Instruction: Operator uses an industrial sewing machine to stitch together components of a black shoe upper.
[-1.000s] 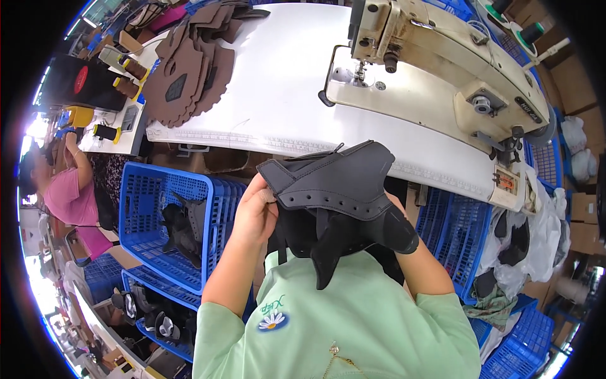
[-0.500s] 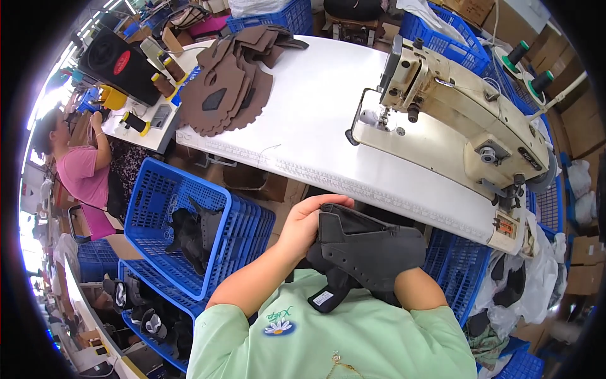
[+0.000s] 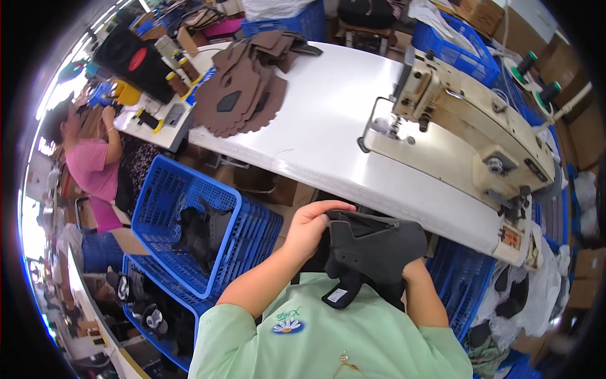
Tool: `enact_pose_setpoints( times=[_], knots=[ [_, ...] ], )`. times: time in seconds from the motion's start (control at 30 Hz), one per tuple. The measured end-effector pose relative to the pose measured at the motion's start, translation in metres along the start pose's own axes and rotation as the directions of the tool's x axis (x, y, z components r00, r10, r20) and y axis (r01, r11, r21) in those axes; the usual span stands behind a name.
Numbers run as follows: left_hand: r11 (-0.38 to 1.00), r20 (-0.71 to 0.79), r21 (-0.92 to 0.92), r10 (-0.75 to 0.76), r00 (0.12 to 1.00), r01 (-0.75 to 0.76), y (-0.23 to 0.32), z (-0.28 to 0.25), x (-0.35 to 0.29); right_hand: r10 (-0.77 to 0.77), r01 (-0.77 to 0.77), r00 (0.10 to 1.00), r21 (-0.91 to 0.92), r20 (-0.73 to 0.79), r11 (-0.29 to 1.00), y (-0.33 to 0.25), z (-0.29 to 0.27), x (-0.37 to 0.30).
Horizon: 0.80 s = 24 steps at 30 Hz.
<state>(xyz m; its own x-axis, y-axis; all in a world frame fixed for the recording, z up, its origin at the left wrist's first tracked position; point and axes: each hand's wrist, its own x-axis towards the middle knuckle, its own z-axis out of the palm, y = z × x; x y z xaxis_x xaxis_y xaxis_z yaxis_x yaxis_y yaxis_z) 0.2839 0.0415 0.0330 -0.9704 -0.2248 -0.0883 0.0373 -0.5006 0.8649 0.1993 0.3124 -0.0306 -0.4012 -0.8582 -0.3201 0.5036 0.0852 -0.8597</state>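
A black shoe upper [image 3: 382, 246] with eyelet holes and a hanging padded tongue [image 3: 344, 294] is held up at my chest, just in front of the table edge. The tongue carries a small white label. My left hand [image 3: 309, 230] grips the upper's left end, with the thumb along its top edge and the other fingers hidden behind it. At the other end, my right hand [image 3: 413, 271] goes behind or into the upper; only its wrist side shows and the fingers are hidden.
A sewing machine [image 3: 476, 120] stands on the white table [image 3: 328, 95]. Brown cut pieces [image 3: 240, 95] are stacked at the table's left. Blue crates [image 3: 183, 215] with black uppers stand to my left, another crate [image 3: 464, 271] to my right. A person in pink [image 3: 95, 164] sits far left.
The upper has turned slightly and shifted, and more of my right wrist shows. My left hand still grips its left end. The whole view has moved a little.
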Motion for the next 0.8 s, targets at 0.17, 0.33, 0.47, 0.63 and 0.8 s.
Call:
enact_pose_setpoints(
  times=[0.17, 0.33, 0.47, 0.63, 0.8],
  knots=[
    [0.995, 0.039, 0.054, -0.088, 0.995, 0.086, 0.013, 0.019, -0.008, 0.078, -0.078, 0.988, -0.009, 0.133, 0.997, 0.016, -0.007, -0.001],
    [0.982, 0.224, -0.098, -0.138, 0.965, 0.163, -0.005, 0.020, -0.003, 0.155, -0.156, 0.959, -0.017, 0.236, 0.988, 0.029, 0.003, 0.021],
    [0.924, 0.303, -0.261, -0.195, 0.933, 0.278, -0.027, 0.008, 0.002, 0.211, -0.213, 0.929, -0.027, 0.304, 0.977, 0.035, -0.002, 0.030],
    [0.942, 0.203, -0.259, -0.162, 0.966, 0.212, -0.024, -0.010, 0.003, 0.294, -0.303, 0.884, -0.033, 0.364, 0.952, 0.043, -0.010, 0.034],
    [0.924, 0.178, -0.248, -0.254, 0.951, 0.293, -0.020, 0.005, 0.025, 0.310, -0.344, 0.900, 0.066, 0.306, 0.936, 0.027, -0.017, 0.051]
  ],
)
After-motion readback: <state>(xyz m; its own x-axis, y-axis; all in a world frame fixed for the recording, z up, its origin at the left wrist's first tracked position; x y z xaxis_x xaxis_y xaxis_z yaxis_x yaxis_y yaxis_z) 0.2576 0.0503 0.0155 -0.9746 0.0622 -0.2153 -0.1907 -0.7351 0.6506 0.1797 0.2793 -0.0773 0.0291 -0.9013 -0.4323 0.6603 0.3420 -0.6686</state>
